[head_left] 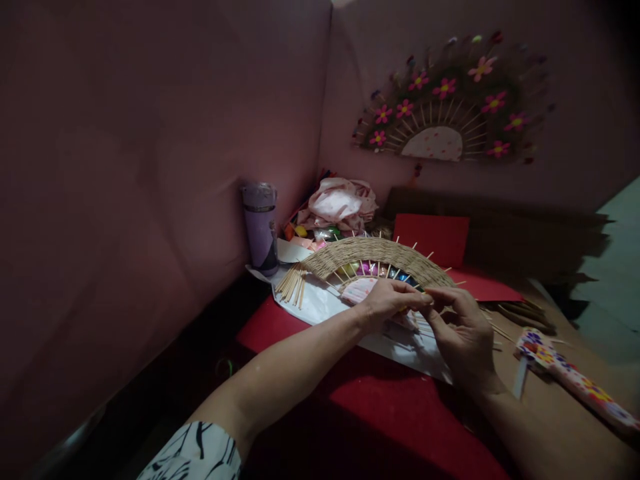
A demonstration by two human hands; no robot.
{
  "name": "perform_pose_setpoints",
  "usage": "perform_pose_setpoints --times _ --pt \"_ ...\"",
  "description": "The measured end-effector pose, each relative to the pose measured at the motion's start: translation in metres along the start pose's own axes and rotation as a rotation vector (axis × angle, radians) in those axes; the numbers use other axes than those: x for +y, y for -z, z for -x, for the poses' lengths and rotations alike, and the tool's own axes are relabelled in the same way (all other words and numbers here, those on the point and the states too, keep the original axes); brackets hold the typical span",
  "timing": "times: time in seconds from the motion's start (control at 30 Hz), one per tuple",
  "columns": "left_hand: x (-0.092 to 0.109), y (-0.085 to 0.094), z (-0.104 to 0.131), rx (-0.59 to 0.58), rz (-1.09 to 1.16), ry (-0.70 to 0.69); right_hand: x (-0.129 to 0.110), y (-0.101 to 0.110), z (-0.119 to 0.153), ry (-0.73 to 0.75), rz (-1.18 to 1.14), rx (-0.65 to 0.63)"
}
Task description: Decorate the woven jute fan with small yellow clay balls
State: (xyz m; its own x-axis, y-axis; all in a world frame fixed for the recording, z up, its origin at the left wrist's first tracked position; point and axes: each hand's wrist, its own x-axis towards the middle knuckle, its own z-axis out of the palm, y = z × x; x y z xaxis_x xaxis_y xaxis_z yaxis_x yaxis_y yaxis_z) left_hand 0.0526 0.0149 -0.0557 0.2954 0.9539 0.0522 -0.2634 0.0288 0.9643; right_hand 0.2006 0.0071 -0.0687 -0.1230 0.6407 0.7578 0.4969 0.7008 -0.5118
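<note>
A half-round fan of thin sticks with a woven straw-coloured band (pixel 373 250) stands tilted on the table in front of me. At its base is a pale spotted half-circle (pixel 359 289). My left hand (pixel 393 300) reaches across the fan's lower front, thumb and fingers pinched. Close against it, my right hand (pixel 463 330) also pinches, at the right lower end of the band. The fingertips of both hands meet there; whatever they hold is too small and dark to make out. My hands hide the fan's lower right part.
A purple tumbler (pixel 261 230) stands left by the wall. Loose sticks (pixel 293 285) lie on white sheeting (pixel 310 301). Behind are crumpled pink cloth (pixel 343 200) and red card (pixel 431 239). A flowered fan (pixel 445 100) hangs above. A floral-wrapped object (pixel 565 370) lies right.
</note>
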Motion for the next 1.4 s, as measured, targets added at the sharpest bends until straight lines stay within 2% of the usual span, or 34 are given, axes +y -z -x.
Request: perform_pose_setpoints --times 0.1,0.3,0.63,0.83,1.0,1.17,1.3,1.4 --pt "0.0004 -0.0002 0.0005 -0.021 0.003 0.005 -0.0002 -0.0003 0.0 0.002 0.003 0.017" --pt "0.0036 -0.0027 0.0011 0.033 0.015 -0.01 0.0003 -0.0022 0.0 -0.04 -0.006 0.004" --pt "0.0033 -0.0034 0.0028 0.008 0.04 -0.036 -0.0002 -0.0016 0.0003 0.005 0.001 0.001" --pt "0.0029 -0.0019 0.0016 0.034 0.001 -0.036 0.0002 -0.0015 0.0004 -0.014 -0.01 0.002" --pt "0.0036 -0.0014 0.0027 0.006 0.011 -0.016 -0.0001 -0.0014 0.0005 -0.023 -0.035 0.032" --pt "0.0035 -0.0006 0.0016 0.026 0.02 -0.018 0.0001 -0.0027 -0.0006 -0.022 -0.031 -0.014" --pt "0.0052 -0.001 0.0017 -0.027 0.04 0.011 -0.0023 -0.0029 -0.0023 -0.026 -0.04 0.018" --pt "0.0078 -0.0023 0.0024 0.021 0.027 -0.019 -0.0062 -0.0027 -0.0046 -0.031 -0.049 -0.001"
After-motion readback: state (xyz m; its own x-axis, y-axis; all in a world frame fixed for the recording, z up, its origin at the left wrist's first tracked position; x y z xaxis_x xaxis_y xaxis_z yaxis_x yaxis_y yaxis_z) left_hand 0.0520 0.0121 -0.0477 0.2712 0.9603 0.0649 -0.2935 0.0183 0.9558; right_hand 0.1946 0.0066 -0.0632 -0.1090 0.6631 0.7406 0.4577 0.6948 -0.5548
